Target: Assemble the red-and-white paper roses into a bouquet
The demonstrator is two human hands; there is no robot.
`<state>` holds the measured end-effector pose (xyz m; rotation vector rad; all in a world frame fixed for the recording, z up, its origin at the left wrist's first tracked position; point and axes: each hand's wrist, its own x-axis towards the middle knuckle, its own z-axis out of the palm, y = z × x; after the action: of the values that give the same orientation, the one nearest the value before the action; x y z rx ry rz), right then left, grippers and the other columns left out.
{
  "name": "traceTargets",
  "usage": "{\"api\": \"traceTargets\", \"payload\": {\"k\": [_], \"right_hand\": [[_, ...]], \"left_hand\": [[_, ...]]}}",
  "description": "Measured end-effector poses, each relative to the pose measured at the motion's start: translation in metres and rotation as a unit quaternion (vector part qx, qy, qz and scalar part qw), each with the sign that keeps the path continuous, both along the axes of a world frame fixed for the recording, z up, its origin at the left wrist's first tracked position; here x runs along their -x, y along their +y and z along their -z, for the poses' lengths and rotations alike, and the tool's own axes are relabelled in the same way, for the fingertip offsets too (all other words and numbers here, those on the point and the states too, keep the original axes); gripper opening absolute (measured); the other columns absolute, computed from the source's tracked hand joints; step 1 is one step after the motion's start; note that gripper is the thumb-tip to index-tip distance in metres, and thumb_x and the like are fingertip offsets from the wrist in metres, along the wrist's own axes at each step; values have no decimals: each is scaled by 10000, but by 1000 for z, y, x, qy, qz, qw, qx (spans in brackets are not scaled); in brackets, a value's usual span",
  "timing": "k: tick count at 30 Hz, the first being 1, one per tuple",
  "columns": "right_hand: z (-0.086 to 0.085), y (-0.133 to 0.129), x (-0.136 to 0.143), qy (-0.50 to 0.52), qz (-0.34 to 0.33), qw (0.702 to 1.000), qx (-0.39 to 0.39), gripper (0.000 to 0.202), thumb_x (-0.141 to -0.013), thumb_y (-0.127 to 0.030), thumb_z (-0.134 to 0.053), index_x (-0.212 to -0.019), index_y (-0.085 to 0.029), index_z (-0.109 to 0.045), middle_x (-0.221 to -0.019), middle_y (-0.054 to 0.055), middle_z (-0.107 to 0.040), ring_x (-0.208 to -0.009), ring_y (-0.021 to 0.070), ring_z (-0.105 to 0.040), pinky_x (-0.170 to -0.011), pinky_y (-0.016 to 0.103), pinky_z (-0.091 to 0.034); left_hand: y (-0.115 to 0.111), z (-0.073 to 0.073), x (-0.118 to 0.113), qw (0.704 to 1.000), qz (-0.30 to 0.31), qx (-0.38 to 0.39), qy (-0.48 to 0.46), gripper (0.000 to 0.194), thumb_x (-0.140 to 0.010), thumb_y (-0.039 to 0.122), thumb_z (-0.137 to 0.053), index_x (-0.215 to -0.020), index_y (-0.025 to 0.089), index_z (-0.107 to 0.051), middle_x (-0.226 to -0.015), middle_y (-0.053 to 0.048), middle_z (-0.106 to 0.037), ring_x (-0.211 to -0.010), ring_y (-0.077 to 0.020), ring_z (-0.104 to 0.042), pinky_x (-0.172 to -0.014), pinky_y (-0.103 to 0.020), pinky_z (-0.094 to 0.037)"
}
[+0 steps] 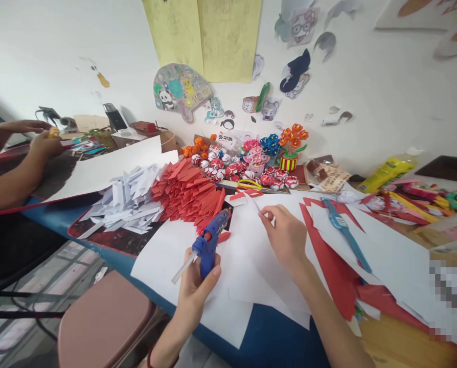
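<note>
Gripping the blue glue gun [210, 240] by its handle, the left hand [196, 286] has its fingers curled fully around it, thumb up along the side, with the nozzle aimed away toward the heap of red folded paper pieces [188, 191] and a clear glue stick poking out of the back end. The gun hangs just above the white paper sheets [247, 255] spread across the blue table [274, 340]. The right hand [286, 237] sits just beside it over the same sheets, fingers drawn together with thumb and forefinger pinched near a small white paper piece [254, 204]; whether they truly have hold of it is too small to tell. Left of the red heap lies a pile of white folded paper pieces [127, 202]. Behind them stand red-and-white paper balls [244, 171] and a pot of paper flowers [290, 148], with yellow-handled scissors [249, 185] in front. A blue craft knife [345, 232] lies on paper to the right. At the far left, another person's hands [40, 138] work on something yellow. A brown stool [104, 319] stands below the table edge.
</note>
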<state>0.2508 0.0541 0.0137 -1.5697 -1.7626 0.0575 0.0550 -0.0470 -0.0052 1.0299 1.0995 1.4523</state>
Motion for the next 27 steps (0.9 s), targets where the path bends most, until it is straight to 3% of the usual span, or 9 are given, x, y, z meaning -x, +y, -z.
{"api": "traceTargets", "payload": {"k": [3,7,16,22,27], "right_hand": [[7,-11,7,66,-26,997,35,78,-871,-286,-628,-838,-222,-660,-730,-38,-610,-549,96,-497,-559,235,-344],[12,-21,6,99,-14,992,74,140,-860,-339,-612,-812,-224,-676,-697,-24,-616,-536,114,-488,-544,249,-339],[-5,9,-3,157,-26,976,151,161,-749,-362,-665,-742,-209,-715,-661,10,-650,-579,148,-524,-577,271,-377],[-5,17,1,132,-7,982,135,134,-757,-334,-660,-751,-214,-719,-687,17,-671,-614,157,-549,-595,273,-371],[0,-4,-2,114,20,990,81,128,-811,-324,-643,-799,-211,-701,-685,8,-650,-581,143,-515,-578,273,-373]], "left_hand": [[3,-2,0,999,-37,-3,0,356,-818,335,-716,-1076,221,-499,-784,10,-555,-669,-107,-445,-575,-224,-343],[6,-5,-4,997,-75,-9,-8,428,-782,331,-749,-1117,229,-504,-791,17,-567,-639,-96,-447,-559,-213,-355],[1,-9,-9,996,-73,33,-37,497,-754,322,-762,-1171,226,-509,-780,14,-560,-646,-97,-430,-558,-212,-322],[1,-3,-3,997,-55,28,-36,446,-770,313,-746,-1142,235,-511,-759,23,-540,-655,-96,-417,-577,-208,-327],[3,-4,-3,997,-66,23,-28,455,-773,324,-745,-1146,217,-509,-751,21,-542,-652,-100,-435,-577,-212,-352]]}}
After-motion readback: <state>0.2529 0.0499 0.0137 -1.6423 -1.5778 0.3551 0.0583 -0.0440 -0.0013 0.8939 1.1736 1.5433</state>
